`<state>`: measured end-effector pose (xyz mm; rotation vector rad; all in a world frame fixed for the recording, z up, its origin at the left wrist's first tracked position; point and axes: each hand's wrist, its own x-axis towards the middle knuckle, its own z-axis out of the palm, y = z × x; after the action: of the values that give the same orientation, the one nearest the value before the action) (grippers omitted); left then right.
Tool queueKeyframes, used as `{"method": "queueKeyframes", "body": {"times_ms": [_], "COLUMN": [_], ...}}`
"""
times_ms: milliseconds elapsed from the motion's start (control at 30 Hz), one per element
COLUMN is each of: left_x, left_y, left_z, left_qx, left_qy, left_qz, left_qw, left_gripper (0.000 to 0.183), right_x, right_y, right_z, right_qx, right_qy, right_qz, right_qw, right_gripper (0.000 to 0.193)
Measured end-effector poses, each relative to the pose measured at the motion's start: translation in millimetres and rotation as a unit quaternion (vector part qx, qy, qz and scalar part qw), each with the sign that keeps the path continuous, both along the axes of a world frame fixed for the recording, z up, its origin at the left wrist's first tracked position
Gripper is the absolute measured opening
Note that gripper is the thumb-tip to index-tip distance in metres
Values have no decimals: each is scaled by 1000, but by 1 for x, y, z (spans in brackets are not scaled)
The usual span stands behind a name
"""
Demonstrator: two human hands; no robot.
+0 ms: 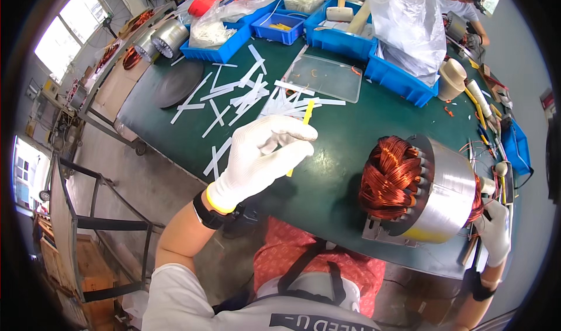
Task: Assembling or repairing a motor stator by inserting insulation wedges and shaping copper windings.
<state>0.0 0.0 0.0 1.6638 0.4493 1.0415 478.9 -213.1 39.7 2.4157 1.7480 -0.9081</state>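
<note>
Between the thumb and fingers of my left hand [266,152], in a white glove with a yellow cuff, is a thin yellow strip [308,112]. It sticks out above and below the pinch. To the right lies a stator [447,185], a silvery metal cylinder on its side. A thick bundle of copper windings [390,179] bulges from its left end, and more copper shows at the right end. My gloved right hand [495,231] is at that right end, close to the windings; its fingertips are partly hidden, so their hold is unclear.
White strips [248,100] lie scattered on the green table [333,196], near a clear plastic sheet [327,76] and a dark round disc [181,83]. Blue bins [403,85] line the back, one holding a mallet [340,12]. Hand tools crowd the right edge. Another person [467,9] works at far right.
</note>
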Motion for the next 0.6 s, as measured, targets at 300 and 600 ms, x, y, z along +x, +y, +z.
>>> {"method": "queueKeyframes", "body": {"times_ms": [300,600], "left_x": [1,6], "left_y": [-14,-6], "left_z": [7,-19], "left_qx": [-85,-65], "left_qy": [133,131], "left_qz": [61,11], "left_qw": [986,989], "left_gripper": [36,21], "right_x": [-29,25], "right_y": [28,14], "right_z": [8,9], "right_qx": [137,50], "right_qy": [96,127], "right_qz": [-15,15], "right_qw": [986,991], "right_gripper": [30,38]}}
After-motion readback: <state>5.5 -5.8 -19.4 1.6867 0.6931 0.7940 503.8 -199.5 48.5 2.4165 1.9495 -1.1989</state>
